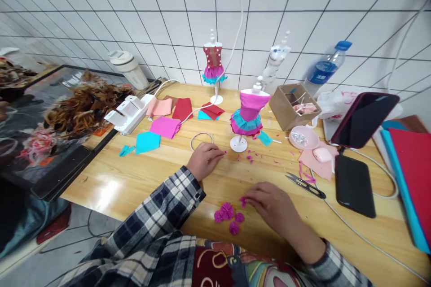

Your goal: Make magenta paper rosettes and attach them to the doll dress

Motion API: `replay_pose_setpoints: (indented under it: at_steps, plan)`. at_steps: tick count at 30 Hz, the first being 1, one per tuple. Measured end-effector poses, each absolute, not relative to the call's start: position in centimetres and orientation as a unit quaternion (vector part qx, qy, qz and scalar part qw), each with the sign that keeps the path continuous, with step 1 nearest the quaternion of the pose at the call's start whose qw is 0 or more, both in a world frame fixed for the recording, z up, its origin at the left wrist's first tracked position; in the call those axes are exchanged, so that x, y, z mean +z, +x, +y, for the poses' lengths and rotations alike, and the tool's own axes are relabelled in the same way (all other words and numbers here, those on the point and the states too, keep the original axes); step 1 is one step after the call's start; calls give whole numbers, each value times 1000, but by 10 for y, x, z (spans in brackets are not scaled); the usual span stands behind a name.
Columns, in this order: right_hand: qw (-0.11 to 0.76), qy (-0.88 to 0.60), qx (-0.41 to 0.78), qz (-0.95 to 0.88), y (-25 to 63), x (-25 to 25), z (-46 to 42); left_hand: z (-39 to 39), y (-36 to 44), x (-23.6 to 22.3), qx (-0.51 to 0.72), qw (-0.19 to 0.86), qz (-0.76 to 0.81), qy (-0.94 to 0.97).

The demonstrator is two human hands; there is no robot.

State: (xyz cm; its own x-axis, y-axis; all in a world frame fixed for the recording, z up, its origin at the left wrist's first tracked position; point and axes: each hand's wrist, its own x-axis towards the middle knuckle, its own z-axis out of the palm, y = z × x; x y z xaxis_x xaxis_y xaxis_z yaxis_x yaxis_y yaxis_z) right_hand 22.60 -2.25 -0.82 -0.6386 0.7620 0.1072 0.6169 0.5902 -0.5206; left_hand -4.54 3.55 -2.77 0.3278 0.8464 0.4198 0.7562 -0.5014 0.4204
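My left hand (pixel 204 161) is closed in a pinch over the table, with a tiny magenta scrap (pixel 225 152) at its fingertips. Between the thumb and fingers of my right hand (pixel 274 208) is a small ruffled magenta rosette (pixel 243 202). Several more magenta rosettes (pixel 226 210) lie in a cluster just left of that hand. Beyond my hands stands a small dress form (pixel 254 102) with a pink top and a blue and pink ruffled skirt. Small magenta bits (pixel 249 158) are scattered by its white base. A pale ring (pixel 201 136) lies behind my left hand.
Thread snips (pixel 306 184) and a black phone (pixel 355 185) lie at right. Behind them are a pink dish of beads (pixel 304 137) and a cardboard box (pixel 292 107). Folded magenta sheets (pixel 164 127) and a power strip (pixel 129 113) lie left. A white cable (pixel 367 237) crosses the table.
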Motion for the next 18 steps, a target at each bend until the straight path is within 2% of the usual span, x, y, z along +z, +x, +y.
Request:
replay_pose_setpoints:
  at_steps: [2, 5, 9, 13, 18]
  plan:
    - [175, -378, 209, -885, 227, -8, -30, 33, -50, -27, 275, 60, 523, 805]
    - [184, -452, 106, -866, 246, -17, -43, 21, -49, -26, 162, 45, 556, 814]
    - [123, -532, 13, -837, 269, -38, -57, -2, -30, -27, 51, 38, 558, 828]
    - [98, -517, 17, -850, 247, -49, -42, -10, -8, -26, 39, 21, 548, 835]
    - [121, -495, 20, -860, 206, -30, 24, 3, -8, -22, 70, 22, 528, 846]
